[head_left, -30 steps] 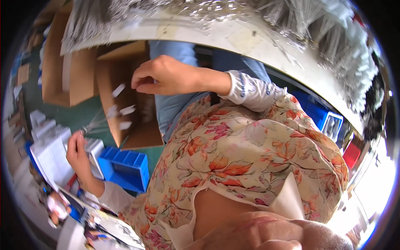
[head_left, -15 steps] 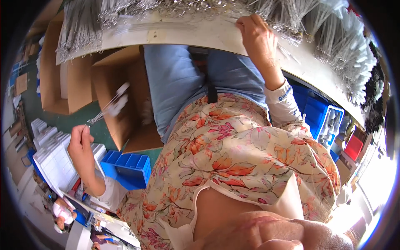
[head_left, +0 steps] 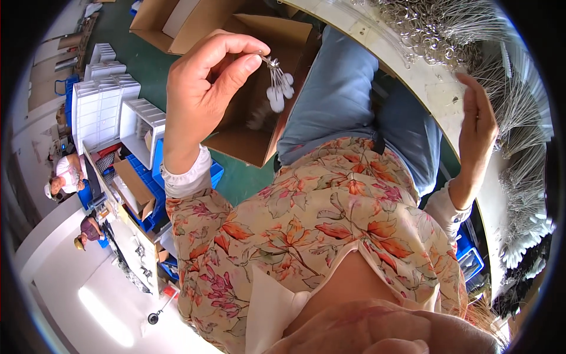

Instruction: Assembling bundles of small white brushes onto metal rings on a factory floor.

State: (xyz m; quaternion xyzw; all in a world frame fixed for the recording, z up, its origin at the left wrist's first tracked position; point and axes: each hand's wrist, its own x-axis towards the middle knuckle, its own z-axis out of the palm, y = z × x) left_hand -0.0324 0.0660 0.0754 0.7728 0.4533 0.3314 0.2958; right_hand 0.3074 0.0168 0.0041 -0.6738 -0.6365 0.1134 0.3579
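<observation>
My left hand [head_left: 203, 97], raised at the left, pinches the top end of a small bunch of wire-stemmed brushes [head_left: 278, 91] between thumb and fingertips. Their white tufted heads hang down in front of a cardboard box [head_left: 247, 147]. My right hand [head_left: 477, 127] is at the edge of the pale worktable [head_left: 407, 62], fingers stretched out and nothing seen in them. It is nearest to the piled wire stems [head_left: 525, 112] and the wire rings [head_left: 421, 29] on the table.
Another cardboard box [head_left: 188, 29] stands beyond the first. White plastic bins [head_left: 106, 106] and a blue bin [head_left: 217, 171] are on the left. Two people [head_left: 69, 176] are farther off at that side. Another blue bin [head_left: 469, 259] sits under the table at right.
The view has swung round. My left hand has come up and closer with the brushes, which hang where they were swinging before. My right hand has shifted along the table edge, its fingers straighter.
</observation>
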